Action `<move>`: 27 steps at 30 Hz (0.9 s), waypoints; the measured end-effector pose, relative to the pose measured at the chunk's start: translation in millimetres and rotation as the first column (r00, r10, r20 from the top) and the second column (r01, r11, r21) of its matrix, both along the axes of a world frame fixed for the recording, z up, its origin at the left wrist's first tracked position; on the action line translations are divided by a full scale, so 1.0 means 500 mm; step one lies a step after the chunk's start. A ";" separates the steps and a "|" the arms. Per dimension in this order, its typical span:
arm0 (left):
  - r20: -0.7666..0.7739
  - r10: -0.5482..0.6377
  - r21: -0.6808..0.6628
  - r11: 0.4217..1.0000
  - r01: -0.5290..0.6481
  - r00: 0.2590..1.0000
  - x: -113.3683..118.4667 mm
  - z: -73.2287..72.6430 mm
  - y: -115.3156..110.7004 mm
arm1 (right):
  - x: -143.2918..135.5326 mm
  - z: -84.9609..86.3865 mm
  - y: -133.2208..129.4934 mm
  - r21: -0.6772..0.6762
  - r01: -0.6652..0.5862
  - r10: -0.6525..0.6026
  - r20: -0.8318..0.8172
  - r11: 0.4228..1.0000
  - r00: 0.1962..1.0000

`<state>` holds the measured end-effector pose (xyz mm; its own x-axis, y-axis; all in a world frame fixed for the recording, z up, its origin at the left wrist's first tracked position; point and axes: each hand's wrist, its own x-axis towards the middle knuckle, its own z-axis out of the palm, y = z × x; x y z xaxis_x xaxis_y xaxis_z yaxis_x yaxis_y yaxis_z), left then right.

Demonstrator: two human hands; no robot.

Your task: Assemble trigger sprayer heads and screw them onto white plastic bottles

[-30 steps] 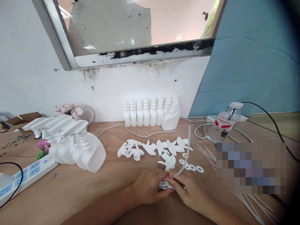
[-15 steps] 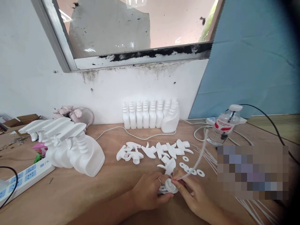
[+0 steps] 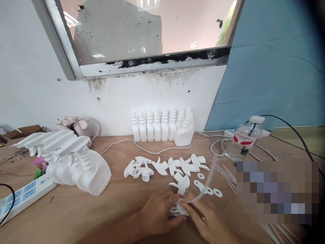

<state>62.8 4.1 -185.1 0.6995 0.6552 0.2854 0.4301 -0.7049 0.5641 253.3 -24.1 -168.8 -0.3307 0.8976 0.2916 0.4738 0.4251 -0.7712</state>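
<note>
Low in the middle of the head view, my left hand (image 3: 157,212) is closed around a white trigger spray head (image 3: 174,212), its round collar facing up. A ring sits on one of its fingers. My right hand (image 3: 203,211) pinches the end of a thin, whitish dip tube (image 3: 208,179) at the collar. The tube curves up and to the right, its upper part blurred. My fingers hide where tube and collar meet. Just beyond lies another loose spray head (image 3: 183,183), with several flat white washers (image 3: 217,192) to its right.
More spray heads (image 3: 160,166) lie mid-table. Empty-looking white bottles (image 3: 157,127) line the wall; bottles with spray heads (image 3: 95,173) stand left beside a power strip (image 3: 27,193). Loose tubes (image 3: 225,176), a water bottle (image 3: 245,139) and a pixelated patch are at right.
Both hands, with the spray head and tube, have shifted slightly left and down in view. The tube's upper part leans further left. My grips look the same.
</note>
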 end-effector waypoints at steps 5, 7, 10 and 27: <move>0.158 0.034 -0.247 0.969 0.006 0.987 -0.005 0.019 -0.011 | 0.015 -0.009 0.007 -0.148 0.051 -0.070 -0.127 0.988 0.989; 0.250 0.070 -0.297 0.955 0.008 0.966 0.002 0.025 -0.020 | 0.022 0.001 0.009 -0.236 -0.016 -0.034 -0.205 0.972 0.978; 0.388 0.063 -0.319 0.945 0.070 0.920 0.019 0.040 -0.018 | 0.039 0.025 0.018 -0.330 -0.053 -0.065 -0.337 0.943 0.939; 0.471 0.390 -0.136 0.918 -0.372 0.791 0.295 0.138 0.456 | 0.291 0.054 0.135 -0.418 -0.021 -0.367 -0.818 0.908 0.442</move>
<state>210.4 232.3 -116.0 0.1712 0.8553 0.4890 0.3284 -0.5175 0.7902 399.0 43.2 -141.8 0.0966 0.9953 0.0103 -0.4906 0.0566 -0.8695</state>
